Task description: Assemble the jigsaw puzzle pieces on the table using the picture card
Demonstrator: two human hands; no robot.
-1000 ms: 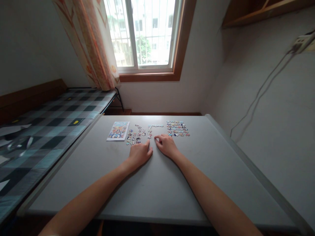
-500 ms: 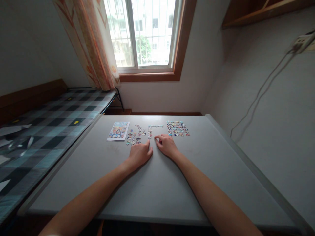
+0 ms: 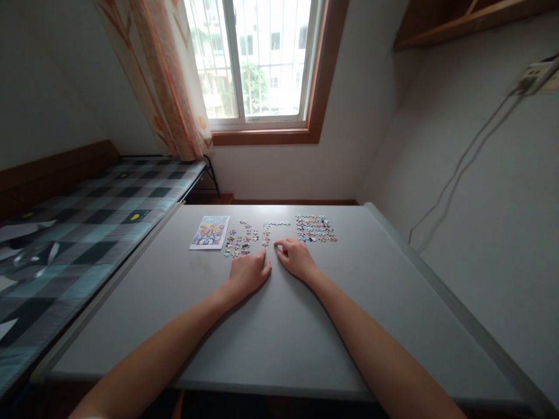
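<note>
Taking the L-shaped strip of puzzle pieces [image 3: 276,223] as the centre of the dial, with twelve towards the window [image 3: 271,64], the left hand [image 3: 250,270] lies at seven o'clock, forefinger just beside the strip's near end, its thumb and forefinger apart with nothing visible between them. The right hand [image 3: 297,258] is at four o'clock, thumb and forefinger close to each other; I cannot tell whether they pinch a piece. Loose pieces [image 3: 245,246] lie at eight to nine o'clock, a denser spread of pieces [image 3: 315,228] at three, and the picture sheet [image 3: 210,233] at nine, farther out on the grey table [image 3: 271,337]. The strip's near leg looks most at risk: a push from the left forefinger could bend or part it. The right knuckles sit near the dense spread, so a careless sideways sweep might scatter it. The left hand's back borders the loose pieces, and drawing that wrist outward could drag some along the smooth-looking surface.
</note>
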